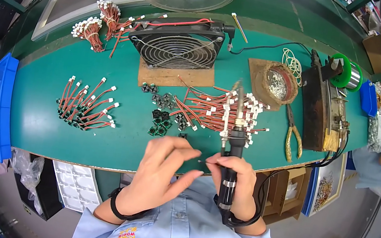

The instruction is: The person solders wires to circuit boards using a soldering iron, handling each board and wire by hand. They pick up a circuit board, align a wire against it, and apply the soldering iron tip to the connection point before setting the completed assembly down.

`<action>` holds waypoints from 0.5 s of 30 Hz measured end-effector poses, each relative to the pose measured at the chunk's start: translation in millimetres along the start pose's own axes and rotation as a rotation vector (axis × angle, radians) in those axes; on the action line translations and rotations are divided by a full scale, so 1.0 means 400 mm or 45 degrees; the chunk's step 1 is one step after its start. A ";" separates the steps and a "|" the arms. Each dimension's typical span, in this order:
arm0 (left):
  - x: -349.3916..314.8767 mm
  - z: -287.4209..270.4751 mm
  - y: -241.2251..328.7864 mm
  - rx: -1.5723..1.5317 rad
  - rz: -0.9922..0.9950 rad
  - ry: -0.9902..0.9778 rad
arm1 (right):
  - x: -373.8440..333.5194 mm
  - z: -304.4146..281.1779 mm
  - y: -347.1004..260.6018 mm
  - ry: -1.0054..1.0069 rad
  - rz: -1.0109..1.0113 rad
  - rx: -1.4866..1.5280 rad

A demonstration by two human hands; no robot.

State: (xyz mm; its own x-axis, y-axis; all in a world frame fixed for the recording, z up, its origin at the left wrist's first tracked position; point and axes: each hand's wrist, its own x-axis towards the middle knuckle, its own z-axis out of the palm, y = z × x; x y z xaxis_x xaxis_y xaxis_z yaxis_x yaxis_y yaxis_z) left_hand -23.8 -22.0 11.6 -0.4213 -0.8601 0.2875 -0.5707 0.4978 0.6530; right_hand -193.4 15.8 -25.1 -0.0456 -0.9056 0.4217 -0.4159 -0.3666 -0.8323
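At the near edge of a green workbench [40,125], the left hand [159,174] pinches a thin wire end [202,161] against the right hand [235,181], whose fingers wrap a soldering iron [234,141], tip pointing away. This looks like preparing a wire for soldering; bringing tip and wire together needs steadiness. A pile of wires [216,110] and small green parts [163,117] lie just beyond; open bench lies left.
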 end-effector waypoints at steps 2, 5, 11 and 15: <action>0.000 -0.004 0.000 -0.178 0.117 -0.098 | 0.002 -0.002 0.003 -0.085 -0.120 0.042; -0.024 0.004 -0.004 -0.386 -0.121 -0.172 | -0.005 -0.006 0.006 -0.138 -0.181 0.070; -0.030 0.008 0.010 -0.604 -0.264 -0.288 | -0.015 -0.019 -0.006 -0.190 -0.129 0.096; -0.031 0.012 0.004 -0.457 -0.090 -0.229 | -0.015 -0.040 -0.031 -0.286 -0.049 -0.074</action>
State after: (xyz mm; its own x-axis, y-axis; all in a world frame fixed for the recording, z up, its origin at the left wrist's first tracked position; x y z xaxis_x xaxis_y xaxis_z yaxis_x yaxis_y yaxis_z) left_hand -22.7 -10.0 5.8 -0.5242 -0.8421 0.1269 -0.3341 0.3404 0.8789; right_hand -202.3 29.2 -11.4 0.1720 -0.9183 0.3567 -0.4656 -0.3949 -0.7920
